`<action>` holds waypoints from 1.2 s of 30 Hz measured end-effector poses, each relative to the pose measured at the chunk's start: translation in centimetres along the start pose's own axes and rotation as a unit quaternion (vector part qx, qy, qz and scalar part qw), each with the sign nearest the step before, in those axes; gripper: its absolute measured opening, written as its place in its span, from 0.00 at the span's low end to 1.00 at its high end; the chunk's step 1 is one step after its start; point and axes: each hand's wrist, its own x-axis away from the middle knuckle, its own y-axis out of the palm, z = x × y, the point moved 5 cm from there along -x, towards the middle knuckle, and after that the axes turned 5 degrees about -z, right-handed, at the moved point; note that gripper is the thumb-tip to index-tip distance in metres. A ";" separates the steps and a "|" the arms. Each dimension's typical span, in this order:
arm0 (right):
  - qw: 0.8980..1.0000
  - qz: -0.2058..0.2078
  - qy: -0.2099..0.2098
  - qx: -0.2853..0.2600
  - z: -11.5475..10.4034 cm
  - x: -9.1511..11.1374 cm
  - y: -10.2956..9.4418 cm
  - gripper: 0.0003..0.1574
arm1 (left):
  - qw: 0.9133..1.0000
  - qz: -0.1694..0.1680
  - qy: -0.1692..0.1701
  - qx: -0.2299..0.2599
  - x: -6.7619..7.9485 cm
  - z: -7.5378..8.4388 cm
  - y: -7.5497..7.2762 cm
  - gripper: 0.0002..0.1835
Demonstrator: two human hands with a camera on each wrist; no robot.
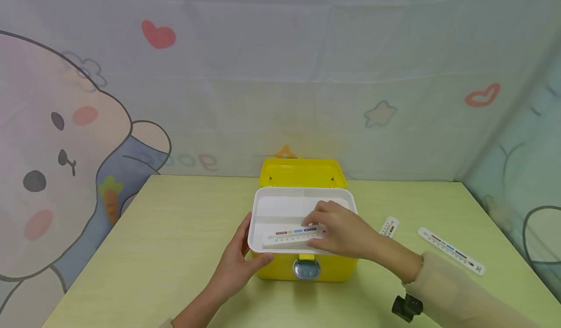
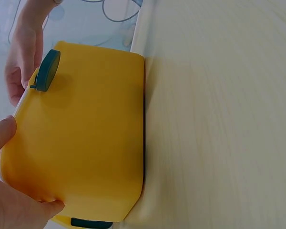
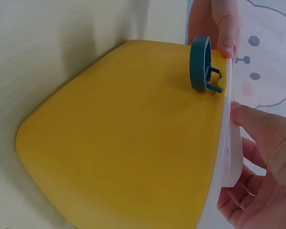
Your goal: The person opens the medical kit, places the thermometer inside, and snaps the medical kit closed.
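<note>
A yellow storage box (image 1: pixel 280 270) stands on the table with its yellow lid (image 1: pixel 302 172) swung up behind. On top of it sits a white divided tray (image 1: pixel 277 202). My left hand (image 1: pixel 234 262) holds the box and tray at the front left corner, thumb in front. Over the tray's front compartment, my right hand (image 1: pixel 342 228) pinches a white thermometer strip (image 1: pixel 287 236) by its right end. The strip carries a scale and coloured bands. In the right wrist view the thumb presses on the white strip (image 3: pixel 235 164), which rises past the tray's rim.
Right of the box lie two more white thermometer strips; a short one (image 1: pixel 390 226) is partly behind my right forearm, and a long one (image 1: pixel 451 251) lies farther right. A dark teal latch (image 3: pixel 200 64) hangs on the box front. A printed cloth (image 1: pixel 280 50) hangs behind the table (image 1: pixel 188 221).
</note>
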 end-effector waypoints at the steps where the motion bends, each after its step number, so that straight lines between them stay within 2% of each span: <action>1: 1.000 0.000 0.000 -0.001 0.0 0.0 0.0 0.16 | 1.000 0.000 0.000 0.000 0.0 0.0 0.0 0.52; 19: 0.999 -0.017 0.021 -0.030 0.0 0.2 0.0 0.18 | 1.000 -0.001 0.002 0.002 0.1 0.0 0.0 0.51; 28: 0.999 0.004 0.022 -0.023 0.5 1.0 -0.7 0.20 | 1.000 -0.001 0.005 -0.001 0.0 0.0 0.0 0.51; 36: 0.999 0.047 0.004 -0.023 1.4 1.7 -1.9 0.22 | 1.000 -0.001 0.004 0.003 0.0 0.1 0.0 0.51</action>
